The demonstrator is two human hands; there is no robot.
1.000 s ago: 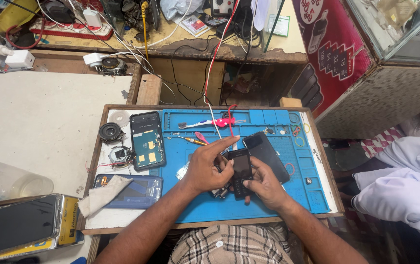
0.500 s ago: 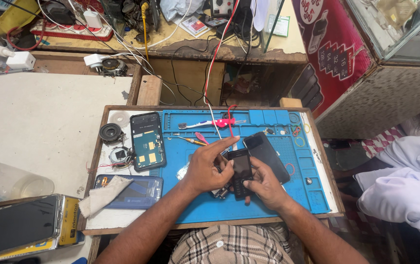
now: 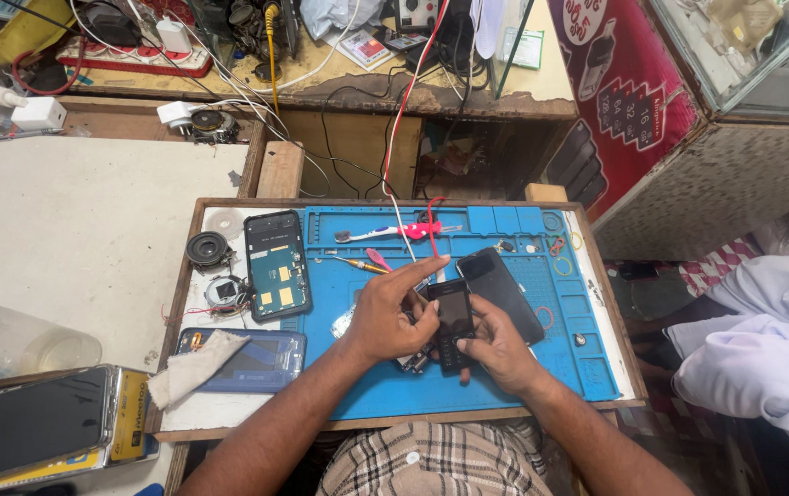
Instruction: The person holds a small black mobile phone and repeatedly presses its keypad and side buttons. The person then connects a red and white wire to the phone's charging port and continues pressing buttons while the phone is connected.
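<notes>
You are holding a small black keypad phone point(image 3: 454, 321) between both hands, over the middle of the blue repair mat point(image 3: 505, 386). It is a slim dark bar, upright in your grasp, with a dark screen on its upper half and a keypad below; the keys are too small to make out. Your right hand point(image 3: 500, 354) cups it from below and from the right, fingers closed around its lower end. Your left hand point(image 3: 394, 317) presses against its left edge, thumb on the casing and index finger stretched out above its top; another dark part seems to sit under that palm, but the view is too blocked to be sure.

Just right of the phone a larger black smartphone point(image 3: 505, 289) lies flat on the mat. To the left an opened handset point(image 3: 277, 266) shows a green board with yellow patches. Below it a blue-edged phone frame point(image 3: 266, 354) lies under a white cloth point(image 3: 194, 367).

At the lower left a yellow package point(image 3: 128, 427) with dark lettering sits beside a dark screen panel point(image 3: 27, 422). At the upper right a red poster point(image 3: 629, 92) with white figures covers the counter side.
</notes>
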